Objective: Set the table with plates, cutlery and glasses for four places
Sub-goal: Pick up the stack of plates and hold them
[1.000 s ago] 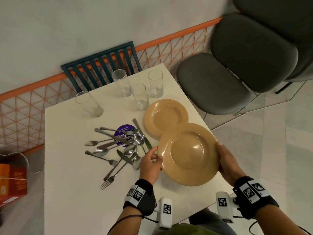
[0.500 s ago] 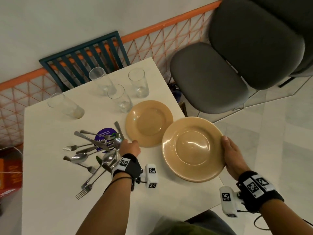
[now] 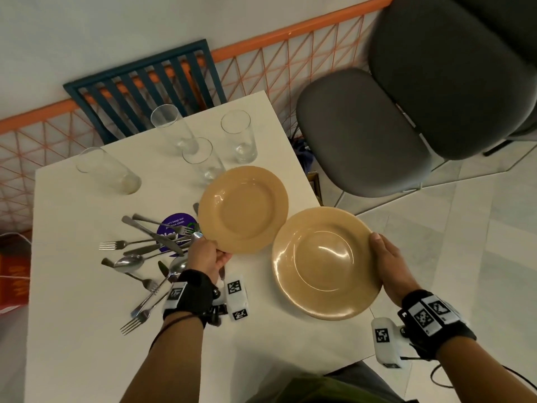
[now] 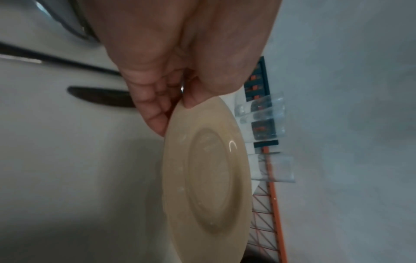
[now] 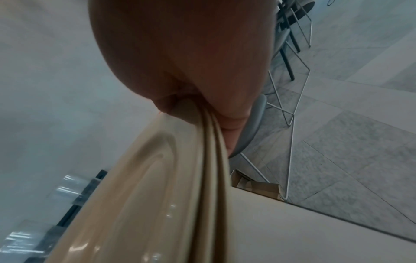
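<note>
Two tan plates show in the head view. My left hand (image 3: pixel 220 253) pinches the near-left rim of the farther plate (image 3: pixel 243 209), thumb on top and fingers beneath; in the left wrist view my left hand (image 4: pixel 180 105) holds that plate (image 4: pixel 207 178) tipped up off the white table (image 3: pixel 72 344). My right hand (image 3: pixel 377 247) grips the right rim of a stack of plates (image 3: pixel 325 263) over the table's right edge. The right wrist view shows my right hand (image 5: pixel 198 113) clamped on the stacked rims (image 5: pixel 209 160). A cutlery pile (image 3: pixel 151 248) lies left of my left hand. Several empty glasses (image 3: pixel 200 158) stand behind.
A purple round sticker (image 3: pixel 174 228) lies under the cutlery. A blue slatted chair (image 3: pixel 145 82) stands at the far side and grey padded chairs (image 3: pixel 357 132) at the right. An orange mesh railing (image 3: pixel 29 141) runs behind. A red box (image 3: pixel 11 271) sits on the floor at left.
My left hand let go of the stack's left rim, reached to the farther plate and took hold of its near rim, lifting it. My right hand alone holds the stack now.
</note>
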The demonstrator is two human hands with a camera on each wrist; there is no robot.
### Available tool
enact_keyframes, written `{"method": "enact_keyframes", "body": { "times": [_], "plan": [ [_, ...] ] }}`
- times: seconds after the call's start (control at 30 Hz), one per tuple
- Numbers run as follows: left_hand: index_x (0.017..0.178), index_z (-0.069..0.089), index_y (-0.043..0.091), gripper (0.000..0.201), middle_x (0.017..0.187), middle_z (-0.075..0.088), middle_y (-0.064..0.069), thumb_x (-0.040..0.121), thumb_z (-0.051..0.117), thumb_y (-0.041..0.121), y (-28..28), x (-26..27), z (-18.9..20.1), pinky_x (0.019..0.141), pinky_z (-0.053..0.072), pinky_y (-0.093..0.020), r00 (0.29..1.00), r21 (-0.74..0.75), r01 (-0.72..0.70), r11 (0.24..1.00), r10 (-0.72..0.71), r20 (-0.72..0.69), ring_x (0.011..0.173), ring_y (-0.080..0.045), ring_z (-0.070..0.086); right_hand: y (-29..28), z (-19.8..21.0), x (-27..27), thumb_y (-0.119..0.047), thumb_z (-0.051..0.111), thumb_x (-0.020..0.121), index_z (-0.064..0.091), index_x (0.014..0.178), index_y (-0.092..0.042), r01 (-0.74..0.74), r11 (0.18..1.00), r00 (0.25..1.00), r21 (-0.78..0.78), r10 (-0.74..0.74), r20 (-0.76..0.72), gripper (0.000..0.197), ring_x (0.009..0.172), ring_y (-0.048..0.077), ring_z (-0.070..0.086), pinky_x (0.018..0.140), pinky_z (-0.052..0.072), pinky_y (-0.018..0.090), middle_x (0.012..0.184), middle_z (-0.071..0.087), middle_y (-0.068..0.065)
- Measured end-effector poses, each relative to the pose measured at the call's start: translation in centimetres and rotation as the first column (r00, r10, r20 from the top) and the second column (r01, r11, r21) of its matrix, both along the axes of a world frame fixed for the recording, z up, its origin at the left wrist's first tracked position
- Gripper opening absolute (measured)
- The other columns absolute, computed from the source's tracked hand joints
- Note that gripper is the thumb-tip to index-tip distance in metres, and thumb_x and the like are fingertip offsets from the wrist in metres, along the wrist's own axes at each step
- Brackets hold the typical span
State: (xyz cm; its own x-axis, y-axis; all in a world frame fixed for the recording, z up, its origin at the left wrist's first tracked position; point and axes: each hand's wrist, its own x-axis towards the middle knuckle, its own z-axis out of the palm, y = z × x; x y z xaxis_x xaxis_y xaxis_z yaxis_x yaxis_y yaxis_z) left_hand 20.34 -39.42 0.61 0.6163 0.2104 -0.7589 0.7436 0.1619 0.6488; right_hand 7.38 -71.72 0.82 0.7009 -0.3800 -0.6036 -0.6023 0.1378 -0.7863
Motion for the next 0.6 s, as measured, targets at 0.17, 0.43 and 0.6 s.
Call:
{"method": "enact_keyframes", "body": {
  "times": [0.17, 0.43, 0.6],
  "plan": [
    [0.119, 0.059, 0.011, 0.036, 0.101, 0.067, -0.013, 0.095, 0.038, -0.007, 2.5, -2.7, 2.0, 0.078, 0.058, -0.038, 0.99, -0.003, -0.081, 0.997, 0.081, 0.112, 0.09, -0.022, 0.065, 1.8, 0.8, 0.5, -0.04, 0.033, 0.106, 0.064, 0.11, -0.026, -0.064, 0.998, 0.998, 0.024, 0.065, -0.006, 0.034, 0.101, 0.03, 0.065, 0.089, 0.054, 0.048, 0.108, 0.069, 0.013],
    [0.118, 0.057, 0.011, 0.029, 0.097, 0.065, -0.014, 0.097, 0.042, -0.003, 7.5, -6.4, 3.8, 0.075, 0.055, -0.036, 0.963, -0.019, -0.146, 0.989, 0.146, 0.226, 0.081, -0.021, 0.062, 5.0, 1.5, 0.0, -0.043, 0.035, 0.104, 0.067, 0.106, -0.025, -0.105, 0.994, 0.994, -0.023, 0.106, 0.017, 0.037, 0.098, 0.032, 0.066, 0.089, 0.053, 0.049, 0.104, 0.07, 0.012],
    [0.114, 0.064, 0.016, 0.033, 0.093, 0.069, -0.011, 0.095, 0.044, -0.001, 8.4, -9.1, 5.5, 0.079, 0.056, -0.04, 0.946, 0.069, 0.154, 0.986, -0.167, 0.276, 0.084, -0.025, 0.063, 8.3, 1.2, -0.8, -0.044, 0.037, 0.105, 0.065, 0.117, -0.021, -0.063, 0.997, 0.997, 0.04, 0.061, 0.053, 0.039, 0.101, 0.027, 0.066, 0.091, 0.053, 0.046, 0.113, 0.07, 0.012]
  ]
}}
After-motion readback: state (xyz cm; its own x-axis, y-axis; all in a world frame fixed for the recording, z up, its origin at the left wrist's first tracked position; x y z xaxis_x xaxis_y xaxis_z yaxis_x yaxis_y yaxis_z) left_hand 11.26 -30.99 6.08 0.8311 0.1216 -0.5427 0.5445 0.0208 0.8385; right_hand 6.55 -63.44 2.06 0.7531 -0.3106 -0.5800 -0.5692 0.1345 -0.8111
